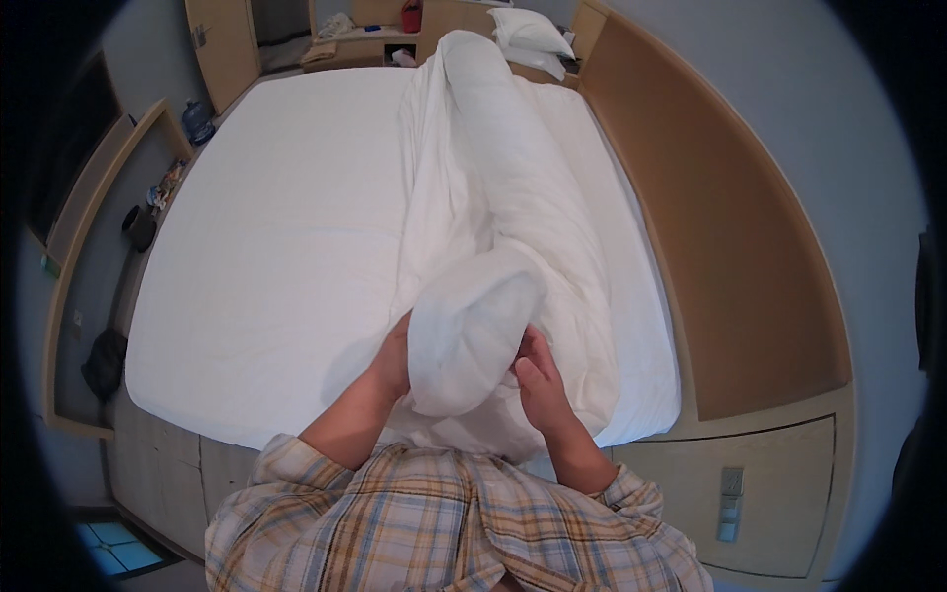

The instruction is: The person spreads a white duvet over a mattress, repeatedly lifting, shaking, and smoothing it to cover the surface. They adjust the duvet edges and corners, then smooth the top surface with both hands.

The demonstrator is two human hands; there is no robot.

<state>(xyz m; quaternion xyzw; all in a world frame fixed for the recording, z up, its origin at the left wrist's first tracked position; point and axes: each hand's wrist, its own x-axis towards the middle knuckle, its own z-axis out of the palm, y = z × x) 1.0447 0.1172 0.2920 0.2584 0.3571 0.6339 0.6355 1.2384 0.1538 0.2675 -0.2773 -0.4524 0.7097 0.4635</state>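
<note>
A long roll of white bedding (518, 163), probably a duvet, lies along the bed's headboard side. Its near end is bunched up and raised in front of my body. My left hand (397, 355) is at the left side of the raised white fold (473, 333), with its fingers hidden behind the fabric. At the fold's right edge is my right hand (538, 374), fingers curled and partly under the cloth; its grip is not clear. Beneath the bedding, a white fitted sheet (296, 237) covers the mattress.
A brown padded headboard (710, 222) runs along the right. White pillows (529, 37) are stacked beyond the far end. A wooden cabinet (777, 488) stands near right. Along the left wall are a water jug (197, 122), a dark bin (138, 228) and a black bag (105, 364).
</note>
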